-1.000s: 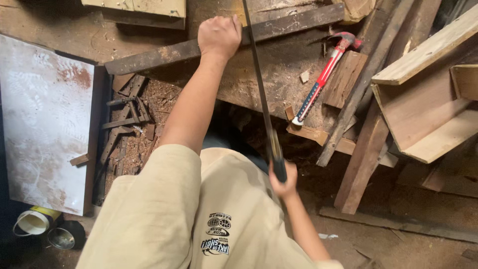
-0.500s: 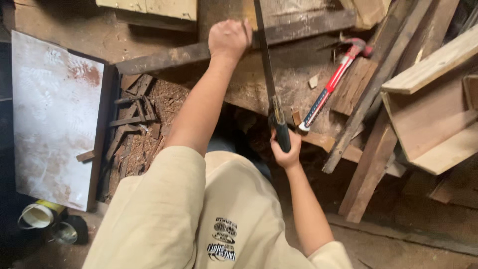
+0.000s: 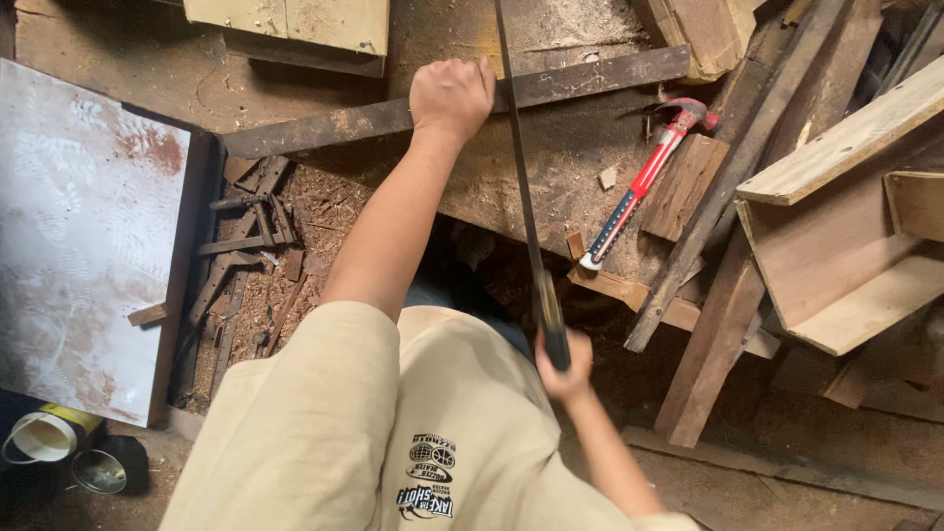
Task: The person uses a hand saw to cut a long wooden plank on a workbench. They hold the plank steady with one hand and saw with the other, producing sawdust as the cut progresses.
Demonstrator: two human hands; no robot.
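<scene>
View from above of a person at a dusty workbench (image 3: 580,157). The left hand (image 3: 450,96) is closed into a fist and presses down on a long dark wooden strip (image 3: 324,126) that lies across the workbench, running from lower left to upper right. The right hand (image 3: 562,366) is wrapped fully round the dark handle of a handsaw (image 3: 521,187), at the near edge of the workbench. The saw's thin blade runs away from the person, crosses the strip just to the right of the left hand, and leaves the picture at the top; whether its teeth touch the strip cannot be told.

A hammer (image 3: 644,182) with a red and black handle lies on the workbench to the right of the saw, apart from it, its head near the right end of the strip. Small wood offcuts lie close to the hammer's handle. Loose planks (image 3: 836,147) and a shallow wooden box frame are stacked off the right side of the workbench. A pale, stained board (image 3: 84,236) lies flat off the left side of the workbench, with dark wood scraps (image 3: 241,246) and sawdust between the two. Two tins (image 3: 69,452) stand below the board, at the lower left corner. The person wears a beige shirt.
</scene>
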